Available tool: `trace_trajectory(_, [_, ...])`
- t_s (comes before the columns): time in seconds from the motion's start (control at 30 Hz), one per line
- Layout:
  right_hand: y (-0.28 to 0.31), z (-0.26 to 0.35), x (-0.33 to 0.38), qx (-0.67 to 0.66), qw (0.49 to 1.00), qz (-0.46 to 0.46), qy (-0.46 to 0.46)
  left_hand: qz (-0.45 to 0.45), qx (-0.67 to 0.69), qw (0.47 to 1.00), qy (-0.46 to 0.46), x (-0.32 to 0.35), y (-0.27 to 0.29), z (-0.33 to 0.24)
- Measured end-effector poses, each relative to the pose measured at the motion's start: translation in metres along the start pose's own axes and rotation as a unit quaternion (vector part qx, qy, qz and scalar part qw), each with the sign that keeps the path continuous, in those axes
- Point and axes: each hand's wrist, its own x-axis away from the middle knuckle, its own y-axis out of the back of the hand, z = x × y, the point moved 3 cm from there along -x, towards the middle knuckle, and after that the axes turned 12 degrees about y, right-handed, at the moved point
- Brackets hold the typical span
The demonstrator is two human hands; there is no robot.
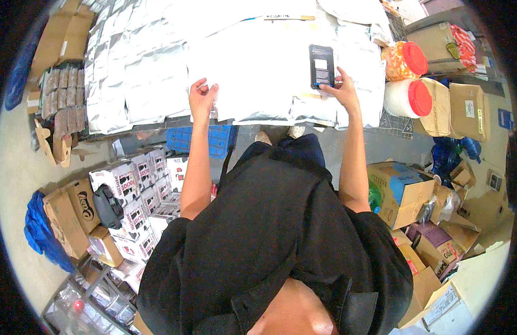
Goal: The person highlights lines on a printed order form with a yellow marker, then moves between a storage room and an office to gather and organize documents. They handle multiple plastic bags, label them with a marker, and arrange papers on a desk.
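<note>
Black phone (322, 67) w/ small txt (324, 75) onscreen, R fingers (343, 74) spread, thumb (327, 88) at edge; L fingers (198, 87) curled, grip unclear

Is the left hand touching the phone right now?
Apart. The head view shows a wide stretch of white surface between the left hand and the phone, which lies by the right hand.

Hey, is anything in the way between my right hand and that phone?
Nothing visible stands between them. Your right hand is at the lower right of the phone, with one of its fingers overlapping the phone's lower edge in view; whether it touches is hard to tell.
</note>
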Motion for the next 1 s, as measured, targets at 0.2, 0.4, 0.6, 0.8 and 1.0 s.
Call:
trace_trajectory(0.2, [0.004,0.030,0.005,-0.080,0.994,0.069,0.026,0.023,0.018,1.000,-0.003,0.009,-0.008,-0.002])
trace_trajectory(0.4, [0.003,-0.004,0.006,-0.107,0.993,0.026,0.052,-0.020,-0.066,0.997,-0.029,-0.003,-0.020,0.006])
trace_trajectory(0.6, [-0.004,-0.012,0.004,-0.115,0.993,-0.032,0.018,-0.026,-0.060,0.997,-0.037,0.008,-0.017,0.004])
trace_trajectory(0.8, [-0.007,-0.004,-0.015,-0.136,0.982,-0.129,0.029,-0.023,-0.024,0.999,-0.024,0.002,-0.019,0.009])
trace_trajectory(1.0, [-0.003,-0.013,-0.035,-0.169,0.978,-0.125,-0.016,-0.046,-0.014,0.999,-0.012,0.017,-0.023,0.001])
